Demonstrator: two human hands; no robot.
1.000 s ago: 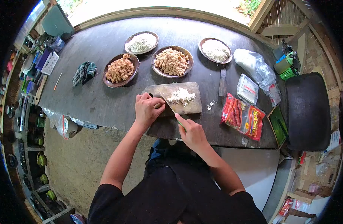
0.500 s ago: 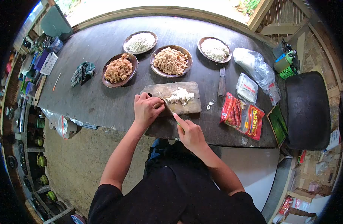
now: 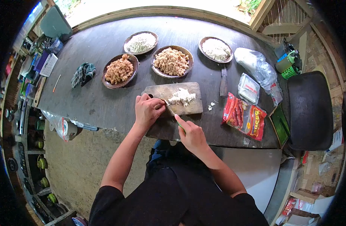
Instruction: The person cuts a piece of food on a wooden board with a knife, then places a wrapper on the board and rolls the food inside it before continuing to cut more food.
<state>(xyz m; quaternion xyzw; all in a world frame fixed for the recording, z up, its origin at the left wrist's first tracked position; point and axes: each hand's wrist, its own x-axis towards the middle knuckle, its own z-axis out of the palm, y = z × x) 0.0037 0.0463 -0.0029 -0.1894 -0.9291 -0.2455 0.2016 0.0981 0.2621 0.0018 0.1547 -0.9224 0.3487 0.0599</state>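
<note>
A wooden cutting board (image 3: 154, 90) lies near the front edge of the dark table, with a pile of pale chopped food (image 3: 182, 96) on its right half. My left hand (image 3: 147, 109) is on the board's left part, fingers curled round a dark piece that is mostly hidden. My right hand (image 3: 193, 135) is closed on the green handle of a small knife (image 3: 171, 110). The blade points up and left, its tip by the left fingertips. A few white scraps (image 3: 211, 106) lie right of the board.
Behind the board stand bowls of brownish food (image 3: 119, 71) (image 3: 172, 61) and of white shreds (image 3: 141, 42) (image 3: 217, 49). To the right lie a second knife (image 3: 223, 83), plastic bags (image 3: 249, 89) and a red sausage packet (image 3: 244, 116). A checked cloth (image 3: 83, 74) lies left.
</note>
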